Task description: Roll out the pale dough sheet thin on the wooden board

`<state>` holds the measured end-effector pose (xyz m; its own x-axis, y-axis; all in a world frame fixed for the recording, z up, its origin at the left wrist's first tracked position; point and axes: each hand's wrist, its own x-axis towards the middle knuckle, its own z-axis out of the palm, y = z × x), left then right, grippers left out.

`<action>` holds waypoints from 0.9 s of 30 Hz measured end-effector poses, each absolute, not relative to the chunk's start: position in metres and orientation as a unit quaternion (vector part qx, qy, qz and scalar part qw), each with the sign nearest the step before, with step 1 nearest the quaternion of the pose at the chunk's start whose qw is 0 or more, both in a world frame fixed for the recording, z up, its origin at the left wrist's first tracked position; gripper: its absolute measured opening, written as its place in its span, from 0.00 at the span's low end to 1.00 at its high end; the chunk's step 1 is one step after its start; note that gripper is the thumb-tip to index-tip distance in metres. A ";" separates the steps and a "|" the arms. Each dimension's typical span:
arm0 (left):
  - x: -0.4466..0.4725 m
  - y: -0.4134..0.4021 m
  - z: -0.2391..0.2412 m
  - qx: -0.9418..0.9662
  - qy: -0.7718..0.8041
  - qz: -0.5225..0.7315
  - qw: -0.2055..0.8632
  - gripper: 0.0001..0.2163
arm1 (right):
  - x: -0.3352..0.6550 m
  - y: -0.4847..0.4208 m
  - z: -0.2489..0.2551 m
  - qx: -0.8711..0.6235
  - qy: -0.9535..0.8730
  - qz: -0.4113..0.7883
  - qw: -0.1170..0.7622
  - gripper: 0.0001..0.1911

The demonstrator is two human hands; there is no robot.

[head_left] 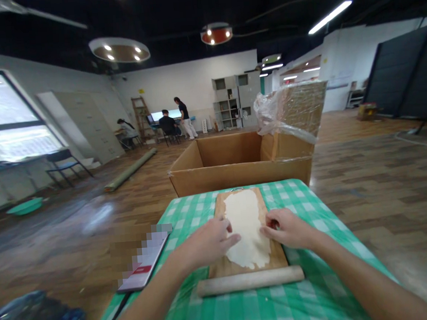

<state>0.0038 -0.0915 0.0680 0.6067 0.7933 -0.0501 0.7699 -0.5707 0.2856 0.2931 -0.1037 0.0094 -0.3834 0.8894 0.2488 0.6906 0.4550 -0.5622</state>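
Note:
A pale, flat sheet of dough (243,211) with ragged edges lies on a wooden cutting board (217,267). My left hand (215,235) is over the sheet's left edge, its thumb stretched across the dough and apart from the bent fingers. At the right edge, my right hand (286,228) has thumb and fingers curled together in a pinch at the dough's rim. Its exact hold on the dough is hard to see. A wooden rolling pin (251,280) rests crosswise along the board's near end, touched by neither hand.
The table wears a green checked tablecloth (316,274). A partly blurred flat device (144,267) lies at its left edge with a black cable. Beyond stands a large open cardboard box (236,175). A bagged blue bundle (38,318) is low on the left. People work far back.

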 end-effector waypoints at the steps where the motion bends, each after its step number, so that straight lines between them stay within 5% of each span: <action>1: 0.015 -0.077 0.063 0.890 0.436 0.055 0.119 0.18 | 0.293 -0.100 0.005 -0.496 -0.804 0.152 0.293 0.13; 7: 0.059 0.004 0.018 0.906 0.415 0.083 -0.012 0.20 | 0.294 -0.082 -0.019 -0.529 -0.766 0.038 0.362 0.20; 15: 0.048 0.031 -0.019 0.897 0.422 0.128 -0.018 0.26 | 0.292 -0.038 -0.017 -0.518 -0.826 -0.003 0.225 0.25; 27: 0.043 0.040 -0.038 0.898 0.414 0.121 -0.082 0.26 | 0.231 0.050 -0.049 -0.406 -0.889 -0.133 0.161 0.23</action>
<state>0.0434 0.0400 -0.0377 0.6277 0.7241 0.2856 0.7639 -0.6436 -0.0472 0.2313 0.0496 -0.0488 -0.6179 0.6801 0.3946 0.7659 0.6342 0.1064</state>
